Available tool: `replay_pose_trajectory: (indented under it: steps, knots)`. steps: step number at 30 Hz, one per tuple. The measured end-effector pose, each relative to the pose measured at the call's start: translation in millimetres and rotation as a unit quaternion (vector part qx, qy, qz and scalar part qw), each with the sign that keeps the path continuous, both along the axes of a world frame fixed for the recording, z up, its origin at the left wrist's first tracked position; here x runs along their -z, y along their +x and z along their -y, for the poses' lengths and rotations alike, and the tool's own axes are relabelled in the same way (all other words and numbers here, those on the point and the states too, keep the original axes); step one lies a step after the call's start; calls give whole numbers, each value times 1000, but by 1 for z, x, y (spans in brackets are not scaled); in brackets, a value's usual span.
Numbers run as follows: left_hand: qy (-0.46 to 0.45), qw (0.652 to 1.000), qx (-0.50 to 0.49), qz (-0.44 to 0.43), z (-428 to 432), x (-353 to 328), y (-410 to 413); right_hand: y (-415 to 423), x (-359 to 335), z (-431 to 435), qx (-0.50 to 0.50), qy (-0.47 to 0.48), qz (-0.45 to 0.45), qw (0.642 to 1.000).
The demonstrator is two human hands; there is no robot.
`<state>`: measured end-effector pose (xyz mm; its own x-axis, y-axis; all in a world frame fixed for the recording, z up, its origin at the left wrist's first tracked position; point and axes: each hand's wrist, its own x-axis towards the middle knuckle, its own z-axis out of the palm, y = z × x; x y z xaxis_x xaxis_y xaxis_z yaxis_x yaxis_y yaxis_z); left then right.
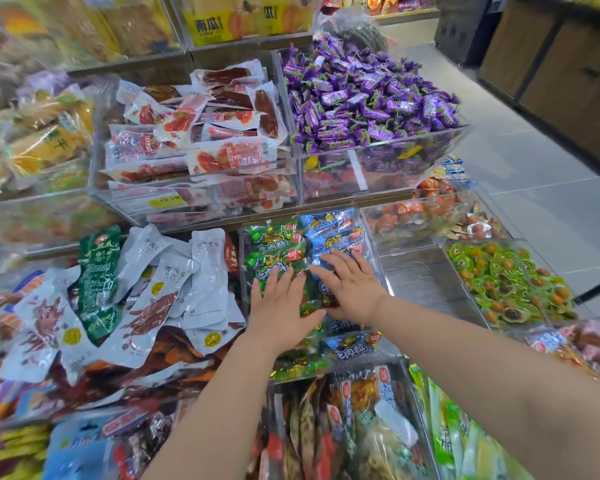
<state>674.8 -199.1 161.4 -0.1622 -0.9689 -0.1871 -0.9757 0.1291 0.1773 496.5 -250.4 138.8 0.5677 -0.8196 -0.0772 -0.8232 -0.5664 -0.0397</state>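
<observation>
on snack packs [278,244], both grips [280,304] [350,292] flat

This is looking like a snack shop: clear bins [426,282] are standing in tiers and brimming with loose wrapped goods, such as purple candies [368,98], red packs [201,133], green packets [274,244] and blue packets [333,230]. A yellow price tag [165,201] is sitting on the front of one bin. More stocked shelves [395,5] are lining a tiled floor [534,188] at the back.
</observation>
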Motion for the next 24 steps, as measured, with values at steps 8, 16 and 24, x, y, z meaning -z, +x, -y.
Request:
replay_pose_trajectory:
  steps: [8, 16, 24]
  knots:
    - [-151, 967, -20, -203, -54, -33, -17, -32, -14, -48, 84, -28, 272, 958]
    - [34, 924, 19, -381, -114, -11, -125, -112, 17, -199, 376, 126, 406, 823]
    - [478, 805, -186, -298, -205, 89, -183, -193, 107, -414, 682, 345, 383, 519]
